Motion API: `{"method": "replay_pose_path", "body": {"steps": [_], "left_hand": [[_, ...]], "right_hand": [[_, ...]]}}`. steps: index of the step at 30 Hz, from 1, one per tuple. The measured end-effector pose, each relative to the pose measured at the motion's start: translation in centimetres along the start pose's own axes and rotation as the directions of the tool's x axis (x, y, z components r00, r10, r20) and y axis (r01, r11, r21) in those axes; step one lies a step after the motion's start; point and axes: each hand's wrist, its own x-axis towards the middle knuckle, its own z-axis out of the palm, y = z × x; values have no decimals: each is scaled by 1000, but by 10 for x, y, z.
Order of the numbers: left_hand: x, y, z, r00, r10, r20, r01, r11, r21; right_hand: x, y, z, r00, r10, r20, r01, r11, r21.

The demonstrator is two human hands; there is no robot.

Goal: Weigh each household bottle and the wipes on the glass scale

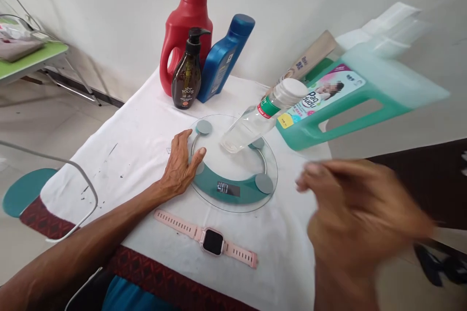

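My left hand (179, 165) lies flat on the white cloth, its thumb and fingertips touching the left rim of a round glass scale (233, 197) with a teal base. A clear plastic bottle (255, 124) with a white cap and green label leans tilted on the scale. Just right of it, a big teal detergent jug (365, 97) is tipped over and blurred, with neither hand on it. My right hand (357, 214) hovers in front at the right, smeared by motion, fingers pointing left and apart from the scale. I cannot make out anything in it.
A pink smartwatch (212, 241) lies on the cloth before the scale. A red jug (186, 19), a dark pump bottle (187, 75) and a blue bottle (222, 58) stand at the back by the wall. A brown tube (310, 58) lies behind the teal jug. A green table (32, 56) stands far left.
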Motion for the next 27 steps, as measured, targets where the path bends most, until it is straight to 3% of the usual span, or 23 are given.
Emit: {"method": "replay_pose_path", "body": {"steps": [4,10,17,20,22,27], "left_hand": [[0,2,-1,1000,-13,15,13,1000,-4],[-1,5,-1,998,-61,-9,61,998,7],[0,5,1,995,-87,-41,86,996,-18],[0,6,2,994,-108,-35,107,994,-35],[-1,5,3,992,-126,-25,125,991,-45],[-3,6,3,990,-144,-12,142,987,-77]], "right_hand": [[33,17,35,990,129,57,-133,988,80],[46,29,74,944,241,226,-263,962,71],[54,29,87,941,233,245,-246,969,23],[71,36,86,951,240,196,-253,967,39],[94,46,89,969,227,100,-229,973,7],[170,89,121,983,136,-120,-157,970,-183]]}}
